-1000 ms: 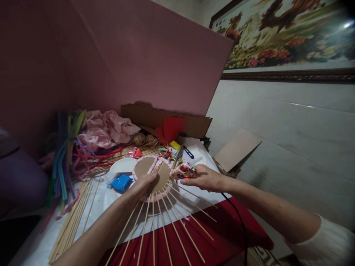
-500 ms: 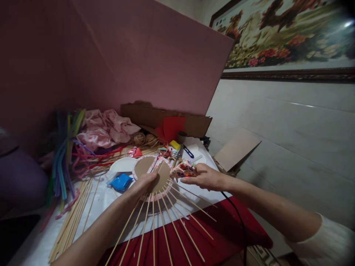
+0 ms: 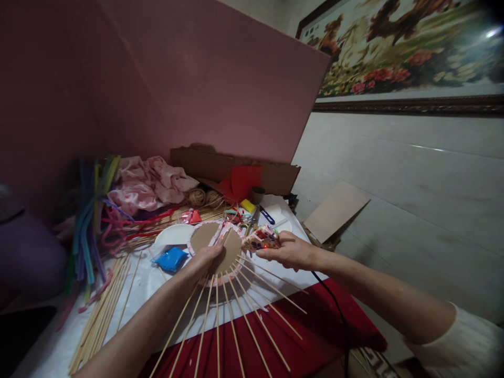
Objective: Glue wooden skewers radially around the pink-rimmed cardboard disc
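Centrally, a person's two bare hands meet above a white-covered worktop (image 3: 146, 278). The left hand (image 3: 207, 259) has its grip on a round cardboard disc (image 3: 231, 254), the thumb lying across the brown face; the fingers underneath are hidden. The disc has a pink-and-white patterned rim and a similar strip running across it. From its near edge, thin wooden sticks (image 3: 232, 315) fan out toward the viewer, over a deep red cloth (image 3: 326, 315). The right hand (image 3: 297, 252) has its grip closed around a flower-patterned device (image 3: 260, 240) with a small glowing red light; a black cord (image 3: 339, 307) hangs below that hand. The device's tip is at the disc's right side; whether they touch, I cannot tell.

Left of the disc are a shiny blue packet (image 3: 171, 259) and a white plate (image 3: 169, 234), with a bundle of loose sticks (image 3: 103, 310) further left. Beyond lie fuzzy coloured stems (image 3: 84, 226), crumpled pink fabric (image 3: 153, 181), balls of twine (image 3: 197, 197), red paper (image 3: 248, 181), a yellow block (image 3: 248, 206) and a dark blue cutter (image 3: 267, 215).
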### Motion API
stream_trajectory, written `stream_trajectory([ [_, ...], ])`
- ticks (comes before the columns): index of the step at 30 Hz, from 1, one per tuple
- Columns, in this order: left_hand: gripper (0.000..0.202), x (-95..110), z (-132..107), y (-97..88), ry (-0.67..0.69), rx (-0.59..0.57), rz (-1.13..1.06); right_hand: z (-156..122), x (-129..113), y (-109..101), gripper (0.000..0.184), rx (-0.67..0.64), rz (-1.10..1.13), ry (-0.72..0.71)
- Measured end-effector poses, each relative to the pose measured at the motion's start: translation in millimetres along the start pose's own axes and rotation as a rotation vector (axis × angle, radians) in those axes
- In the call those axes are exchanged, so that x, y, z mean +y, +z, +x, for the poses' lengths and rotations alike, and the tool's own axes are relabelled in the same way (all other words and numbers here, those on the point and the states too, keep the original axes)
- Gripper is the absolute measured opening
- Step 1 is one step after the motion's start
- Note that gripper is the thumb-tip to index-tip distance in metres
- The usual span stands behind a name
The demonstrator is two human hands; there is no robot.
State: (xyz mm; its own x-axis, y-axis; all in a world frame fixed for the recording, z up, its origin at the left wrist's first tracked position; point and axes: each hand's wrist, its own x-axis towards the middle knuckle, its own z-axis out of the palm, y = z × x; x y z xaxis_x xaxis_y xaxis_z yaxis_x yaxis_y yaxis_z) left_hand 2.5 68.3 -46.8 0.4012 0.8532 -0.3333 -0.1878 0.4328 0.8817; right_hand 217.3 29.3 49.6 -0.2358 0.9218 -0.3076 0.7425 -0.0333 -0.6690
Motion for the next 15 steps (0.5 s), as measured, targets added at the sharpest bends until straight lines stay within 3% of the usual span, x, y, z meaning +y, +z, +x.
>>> stream_trajectory([
  [8,0.051,3.9,-1.9,2.0,-0.032,0.07,0.022,-4.3,0.1,-4.6,0.044,0.013,0.119,-0.038],
  [15,0.035,18.1,-20.3,15.9,-0.066,0.051,-0.054,-7.9,8.9,-9.1,0.044,-0.051,0.018,-0.071],
])
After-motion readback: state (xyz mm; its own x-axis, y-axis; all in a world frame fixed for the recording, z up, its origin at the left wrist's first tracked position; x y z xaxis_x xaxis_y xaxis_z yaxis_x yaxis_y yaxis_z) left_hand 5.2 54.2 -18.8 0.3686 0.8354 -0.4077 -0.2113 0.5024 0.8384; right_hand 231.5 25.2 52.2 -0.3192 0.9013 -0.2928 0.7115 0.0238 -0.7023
